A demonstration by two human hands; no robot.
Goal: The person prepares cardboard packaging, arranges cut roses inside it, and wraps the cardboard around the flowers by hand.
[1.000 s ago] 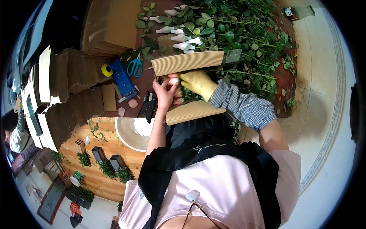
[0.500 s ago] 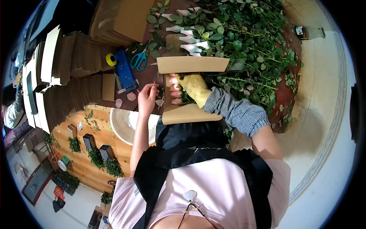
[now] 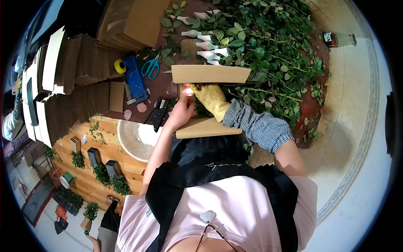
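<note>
Between two raised flaps of corrugated cardboard (image 3: 211,74) lie pink roses (image 3: 187,90), partly covered by my hands. My left hand (image 3: 183,112) is bare, its fingers bent together over the rose heads; what they hold, if anything, is hidden. My right hand (image 3: 211,100), in a yellow glove and checked sleeve, is closed around the rose just behind its head, near the far flap. Beyond the cardboard, several roses in white net sleeves (image 3: 208,55) lie with their leafy stems (image 3: 268,54) pointing right.
Left of the cardboard are a black stapler-like tool (image 3: 160,114), teal scissors (image 3: 150,68), a blue tool (image 3: 135,80) and yellow tape (image 3: 120,66). Cardboard stacks (image 3: 90,65) stand farther left. A white basin (image 3: 136,138) is below the table edge. Another person's arm (image 3: 95,242) shows at lower left.
My left hand has moved right, from beside the cardboard back onto the roses, uncovering the black tool. My right hand has stayed near the top rose. Another person has appeared at lower left.
</note>
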